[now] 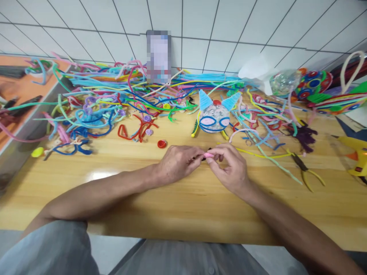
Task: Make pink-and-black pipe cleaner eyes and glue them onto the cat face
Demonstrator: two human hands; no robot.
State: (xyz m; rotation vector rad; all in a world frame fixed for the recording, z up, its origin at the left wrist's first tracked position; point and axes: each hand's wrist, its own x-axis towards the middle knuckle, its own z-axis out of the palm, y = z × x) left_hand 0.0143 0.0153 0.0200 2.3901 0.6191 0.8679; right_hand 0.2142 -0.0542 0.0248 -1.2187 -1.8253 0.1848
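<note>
My left hand [182,162] and my right hand [231,166] meet over the middle of the table, fingertips pinched on a small pink piece of pipe cleaner [208,155]. It looks coiled, though the fingers hide part of it. Something small and dark shows just behind my fingertips; its kind is unclear. Beyond my hands stands a round, sparkly figure [214,116] with light-blue pointed ears, blue-rimmed pink eyes and yellow-green legs. A red coil [162,143] lies on the table to the left, near my left hand.
Heaped pipe cleaners [94,110] line the table's back edge. A phone [158,57] leans against the tiled wall. Yellow-handled pliers [306,172] and a yellow glue gun [354,152] lie at the right. A colourful round craft piece [314,83] sits behind them.
</note>
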